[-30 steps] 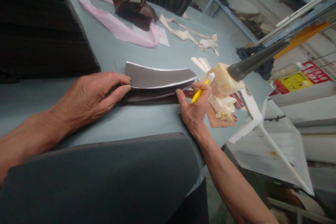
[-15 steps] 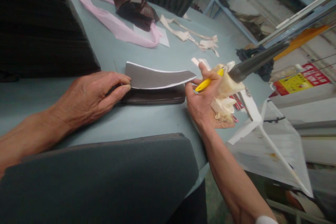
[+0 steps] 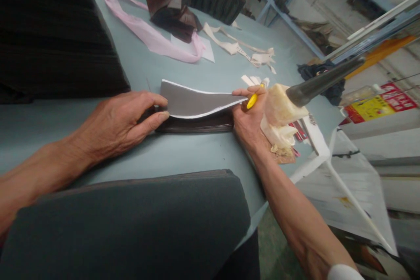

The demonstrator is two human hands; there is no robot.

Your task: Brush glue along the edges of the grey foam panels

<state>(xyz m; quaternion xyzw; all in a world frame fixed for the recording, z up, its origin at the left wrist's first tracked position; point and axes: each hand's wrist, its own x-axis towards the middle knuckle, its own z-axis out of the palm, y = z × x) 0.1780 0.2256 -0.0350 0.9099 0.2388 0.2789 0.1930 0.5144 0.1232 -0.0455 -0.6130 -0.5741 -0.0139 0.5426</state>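
Note:
A thin grey-brown panel (image 3: 197, 100) with white edges is held up between my two hands, bowed and raised over a stack of dark brown panels (image 3: 206, 126). My left hand (image 3: 121, 118) pinches its left end between thumb and fingers. At the other end, my right hand (image 3: 251, 116) grips the narrower tip. A yellow-handled tool (image 3: 252, 101) is also in my right hand; its working end is hidden, so I cannot tell its kind.
Folded dark cloth (image 3: 141, 214) lies in front, and tall black stacks (image 3: 55, 43) rise on the left. Behind are a pink strip (image 3: 144, 37), brown scraps (image 3: 173, 13) and cream strips (image 3: 234, 46). A cream block with a dark rod (image 3: 324, 81) stands beside my right hand.
The panel's right tip has come further into my right hand, and the panel curves more. The yellow-handled tool has turned steeper in that hand. The whole view has shifted slightly.

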